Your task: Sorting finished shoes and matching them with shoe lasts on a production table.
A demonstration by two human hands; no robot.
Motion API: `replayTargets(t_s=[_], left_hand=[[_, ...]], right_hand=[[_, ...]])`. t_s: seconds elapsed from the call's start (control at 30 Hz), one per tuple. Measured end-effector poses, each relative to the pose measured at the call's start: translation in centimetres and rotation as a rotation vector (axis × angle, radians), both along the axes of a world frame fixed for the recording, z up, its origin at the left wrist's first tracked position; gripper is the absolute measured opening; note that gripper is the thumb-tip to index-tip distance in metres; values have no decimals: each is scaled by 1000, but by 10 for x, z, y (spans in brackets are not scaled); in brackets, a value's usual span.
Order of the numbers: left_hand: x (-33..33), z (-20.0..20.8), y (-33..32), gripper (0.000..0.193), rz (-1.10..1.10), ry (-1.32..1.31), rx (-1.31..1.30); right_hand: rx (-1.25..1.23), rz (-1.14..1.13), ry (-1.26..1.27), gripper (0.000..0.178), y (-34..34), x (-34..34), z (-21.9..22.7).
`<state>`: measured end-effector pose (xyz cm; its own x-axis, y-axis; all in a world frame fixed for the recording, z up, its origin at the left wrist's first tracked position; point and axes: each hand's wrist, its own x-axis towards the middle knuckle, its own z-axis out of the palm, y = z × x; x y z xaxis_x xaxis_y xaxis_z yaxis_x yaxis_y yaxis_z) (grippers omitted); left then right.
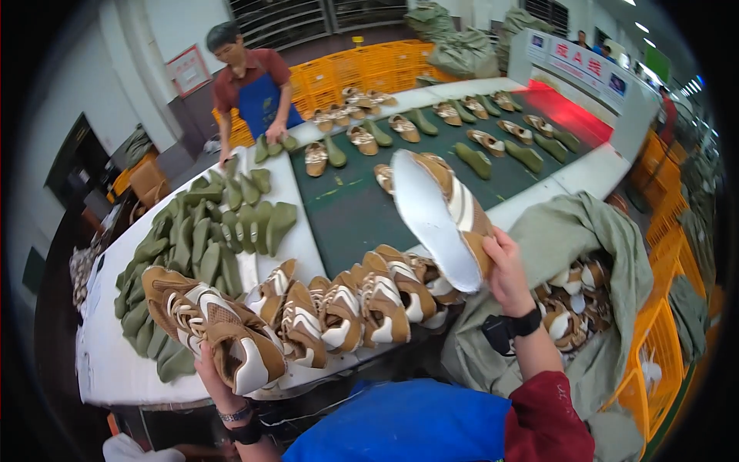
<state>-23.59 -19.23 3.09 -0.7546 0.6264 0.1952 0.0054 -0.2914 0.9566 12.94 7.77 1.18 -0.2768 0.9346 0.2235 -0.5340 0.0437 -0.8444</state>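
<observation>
The left hand point(212, 377) has its fingers curled in around the heel end of a brown-and-white sneaker point(181, 308), laces up, its open collar toward the wearer; part of that grip is hidden behind the shoe. The right hand point(504, 269) is closed, thumb and fingers pinching the end of a second sneaker point(471, 215), raised over the table edge with its white underside point(427, 223) facing left. Between the hands, a row of laced sneakers point(339, 316) stands packed along the white tabletop point(100, 362), and a heap of olive-green shoe lasts point(177, 246) covers its left part. Beyond runs a dark green conveyor belt point(335, 223) carrying more shoes and lasts, reddened at its far end beneath a white housing point(577, 69). Across the table a co-worker in a blue apron point(258, 104) reaches down to the lasts; latticed orange crates point(319, 77) line the wall behind. At right, a creased grey-green sack point(554, 223) gapes over more sneakers. The lasts look smooth and rounded; the uppers mix mesh-like brown panels with pale stripes.
</observation>
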Motion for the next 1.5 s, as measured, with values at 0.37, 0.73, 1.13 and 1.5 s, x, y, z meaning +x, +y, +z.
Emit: replayTargets(t_s=[0.37,0.73,1.13,1.5], left_hand=[[-91,23,81,46,304,1068,-438],[-346,-28,350,23,321,1774,-938],[-444,-153,452,36,529,1646,-1027],[-288,-193,374,73,-438,1003,-1276]], right_hand=[[119,-159,-329,50,19,-5,-16],[-91,-446,-742,55,-4,-51,-23],[-172,-614,-1039,59,-27,-101,4],[-145,-548,-848,54,-25,-103,-2]])
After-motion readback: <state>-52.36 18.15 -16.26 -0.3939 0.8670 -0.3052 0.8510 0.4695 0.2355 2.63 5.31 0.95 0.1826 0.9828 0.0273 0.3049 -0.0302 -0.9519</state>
